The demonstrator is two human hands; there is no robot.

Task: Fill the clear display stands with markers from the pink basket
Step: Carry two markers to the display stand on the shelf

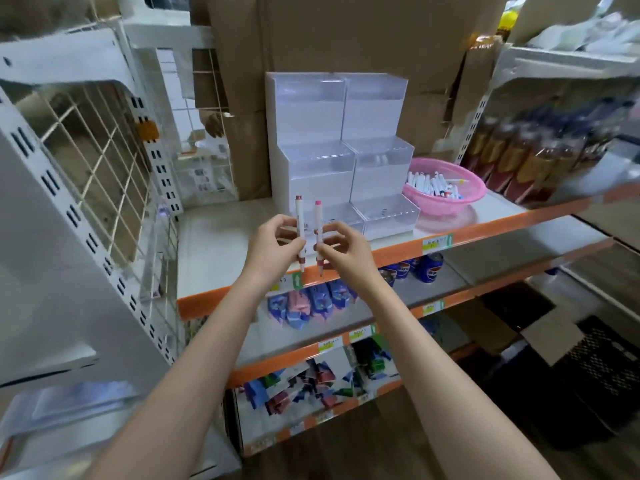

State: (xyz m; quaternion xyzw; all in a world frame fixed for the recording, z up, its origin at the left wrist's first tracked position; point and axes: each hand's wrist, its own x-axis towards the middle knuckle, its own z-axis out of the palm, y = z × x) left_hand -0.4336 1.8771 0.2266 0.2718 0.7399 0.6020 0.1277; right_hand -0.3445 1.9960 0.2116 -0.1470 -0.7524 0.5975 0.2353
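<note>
Two clear tiered display stands (341,157) sit side by side on the top shelf, their compartments looking empty. To their right stands the pink basket (446,202) holding several white markers (433,185). My left hand (273,249) grips an upright white marker with a brown cap (299,220). Beside it my right hand (346,254) grips an upright white marker with a pink cap (318,223). Both hands hover just in front of the left stand's lowest compartment, over the shelf's front part.
The shelf (214,244) has an orange front edge. Bottles (512,157) line the shelf to the right. Cardboard boxes (346,36) stand behind the stands. A white wire rack (86,168) is at left. Cans (426,268) and packets (304,303) fill lower shelves.
</note>
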